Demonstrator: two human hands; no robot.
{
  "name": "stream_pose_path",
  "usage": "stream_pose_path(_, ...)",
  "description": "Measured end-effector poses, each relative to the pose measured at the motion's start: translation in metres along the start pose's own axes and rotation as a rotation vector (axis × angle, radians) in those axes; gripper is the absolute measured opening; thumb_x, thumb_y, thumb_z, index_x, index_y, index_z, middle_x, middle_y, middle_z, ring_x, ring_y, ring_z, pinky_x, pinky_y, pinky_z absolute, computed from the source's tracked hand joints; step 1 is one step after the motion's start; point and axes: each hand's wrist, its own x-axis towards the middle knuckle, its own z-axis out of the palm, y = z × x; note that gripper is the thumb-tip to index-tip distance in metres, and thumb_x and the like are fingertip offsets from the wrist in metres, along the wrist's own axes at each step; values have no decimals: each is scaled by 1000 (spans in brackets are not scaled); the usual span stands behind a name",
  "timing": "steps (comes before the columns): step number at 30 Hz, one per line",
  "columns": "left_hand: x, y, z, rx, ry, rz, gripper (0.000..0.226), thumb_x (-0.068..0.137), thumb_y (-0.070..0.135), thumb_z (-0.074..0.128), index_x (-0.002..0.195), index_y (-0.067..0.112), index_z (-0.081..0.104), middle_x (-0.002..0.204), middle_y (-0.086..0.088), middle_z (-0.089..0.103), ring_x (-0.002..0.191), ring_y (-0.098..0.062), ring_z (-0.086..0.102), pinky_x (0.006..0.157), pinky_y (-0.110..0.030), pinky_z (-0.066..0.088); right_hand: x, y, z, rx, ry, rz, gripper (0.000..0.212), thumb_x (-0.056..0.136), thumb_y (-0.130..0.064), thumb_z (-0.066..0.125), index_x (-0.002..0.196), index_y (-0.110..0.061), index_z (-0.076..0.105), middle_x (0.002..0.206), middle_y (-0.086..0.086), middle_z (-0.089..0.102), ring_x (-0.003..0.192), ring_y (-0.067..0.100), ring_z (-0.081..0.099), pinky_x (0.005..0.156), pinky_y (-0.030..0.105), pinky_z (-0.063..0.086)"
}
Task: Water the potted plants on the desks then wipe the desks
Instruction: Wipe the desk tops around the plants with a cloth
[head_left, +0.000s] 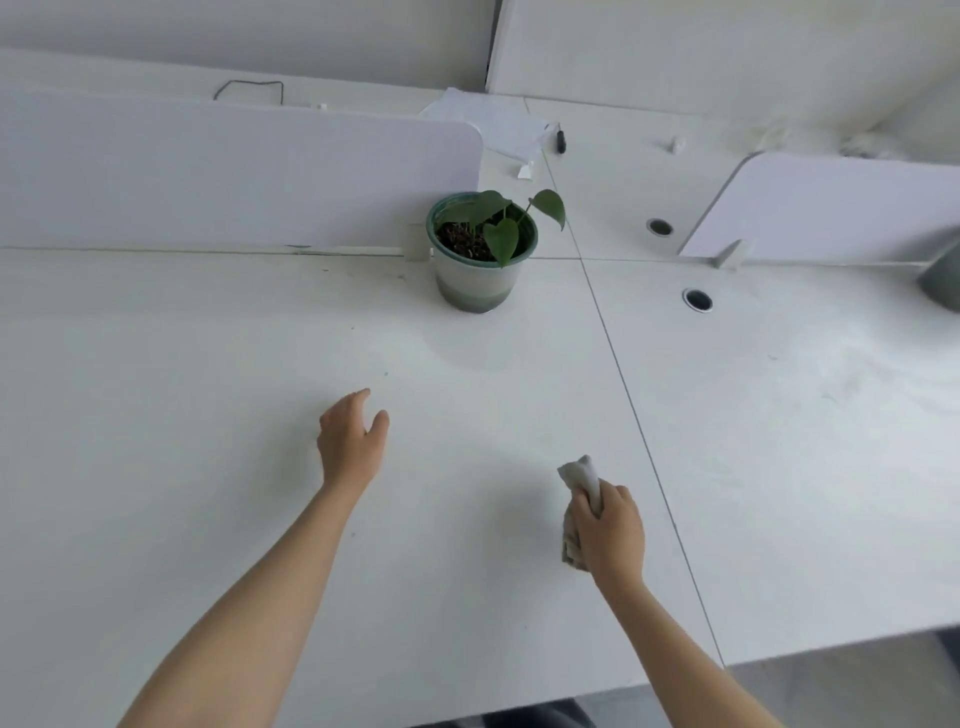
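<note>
Our right hand (608, 530) grips the bunched cloth (582, 480) just above the worktop (208, 389), and our left hand (353, 441), open and holding nothing, is nearer the plant pot (480, 260) that stands straight ahead, farther back.

Near desk (208, 364): white top with faint specks.
Right desk (779, 415): white, meets the near desk along a thin dark seam.
Potted plant (480, 270): upright at the near desk's back edge, just beside the divider (234, 176) end.
Cable hole (697, 300): round, near the right desk's back corner.
Far desk (597, 171): carries papers (498, 127).
</note>
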Motion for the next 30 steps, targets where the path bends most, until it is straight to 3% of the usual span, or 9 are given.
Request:
stream_pose_path(3, -37, -2, -12, -164, 17, -46, 40, 93, 15, 43, 132, 6, 45, 138, -13, 46, 126, -28, 42, 105, -39, 33, -21, 13, -16, 137, 16, 27, 7, 87, -17, 49, 87, -15, 56, 84, 7, 60, 80, 27, 59, 67, 36, 47)
stream_pose_path(6, -87, -5, -16, -221, 26, -60, 37, 93, 15, 43, 129, 7, 48, 134, -10, 49, 121, -23, 47, 99, -34, 36, -40, 27, -27, 244, -23, 32, 22, 89, -17, 51, 110, -14, 53, 87, 4, 59, 80, 23, 57, 68, 30, 42)
stream_pose_path(12, -191, 7, -14, -312, 159, -118, 32, 95, 15, 43, 124, 9, 52, 116, -3, 55, 102, -15, 48, 89, -27, 35, -66, 56, -51, 360, -157, -44, 18, 88, -16, 51, 106, -17, 48, 75, -3, 54, 70, 16, 55, 61, 27, 43)
stream_pose_path(17, -286, 29, 25, -401, 214, -157, 26, 94, 14, 44, 118, 11, 56, 106, -3, 58, 101, -19, 51, 87, -28, 36, -79, 98, -89, 326, -227, -176, 12, 88, -19, 50, 99, -23, 47, 73, -5, 55, 73, 20, 56, 64, 31, 43)
stream_pose_path(21, -369, 21, 76, -379, 25, -242, 16, 94, 14, 47, 105, 17, 58, 102, -6, 63, 98, -20, 56, 82, -25, 40, -97, 141, -95, 140, -337, -313, 23, 87, -23, 50, 110, -20, 52, 95, 1, 63, 88, 21, 59, 73, 33, 47)
stream_pose_path(24, -416, -4, 90, -303, -86, -418, 18, 93, 14, 47, 80, 17, 59, 95, -10, 66, 89, -23, 61, 80, -31, 44, -120, 164, -86, -40, -594, -433, 25, 88, -25, 49, 112, -19, 53, 104, 2, 63, 93, 21, 59, 74, 32, 46)
stream_pose_path(27, -446, -15, 73, -394, 75, -534, 27, 92, 9, 47, 68, 15, 56, 82, -13, 63, 77, -27, 58, 71, -32, 42, -141, 175, -83, -149, -759, -517, 23, 88, -27, 48, 109, -19, 53, 103, 3, 64, 90, 21, 60, 74, 31, 47)
stream_pose_path(30, -466, -25, 53, -438, 226, -570, 24, 92, 11, 46, 70, 15, 55, 84, -12, 61, 84, -30, 58, 77, -33, 40, -155, 178, -82, -146, -774, -548, 20, 86, -27, 50, 104, -20, 55, 97, 4, 65, 87, 21, 60, 71, 30, 46)
